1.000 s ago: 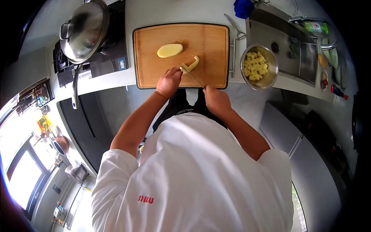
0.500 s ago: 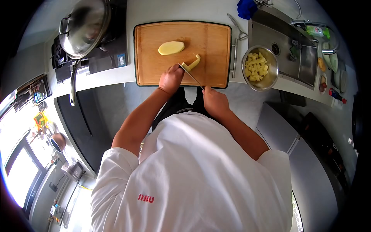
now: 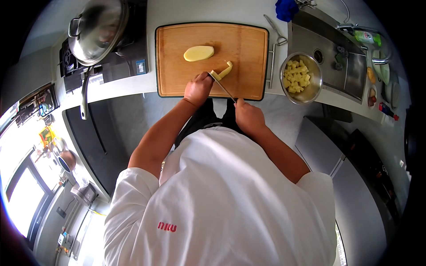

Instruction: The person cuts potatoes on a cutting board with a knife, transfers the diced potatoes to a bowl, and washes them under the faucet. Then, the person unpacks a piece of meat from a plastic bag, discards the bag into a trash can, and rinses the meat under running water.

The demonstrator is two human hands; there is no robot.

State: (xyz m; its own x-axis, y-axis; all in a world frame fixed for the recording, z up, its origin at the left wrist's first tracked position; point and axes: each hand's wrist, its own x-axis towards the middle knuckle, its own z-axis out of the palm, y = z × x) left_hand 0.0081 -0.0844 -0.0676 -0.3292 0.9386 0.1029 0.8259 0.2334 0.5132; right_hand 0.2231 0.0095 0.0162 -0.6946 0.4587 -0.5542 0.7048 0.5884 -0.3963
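A wooden cutting board [image 3: 177,53] lies on the counter. On it rests a peeled potato half [image 3: 198,53] and, nearer me, a curved potato slice [image 3: 224,71]. My left hand [image 3: 198,88] presses fingertips on the near end of that slice. My right hand [image 3: 248,116] grips a knife [image 3: 222,85] whose blade slants up to the slice beside my left fingers.
A steel bowl [image 3: 306,91] of diced potato stands right of the board, beside the sink [image 3: 341,66]. A lidded pan [image 3: 97,31] sits on the stove at left. A peeler [image 3: 275,30] lies near the board's far right corner. A blue cloth [image 3: 286,9] sits behind.
The knife tip has shifted slightly along the slice, toward my left fingers. The view has drifted a little; the hands hold their places.
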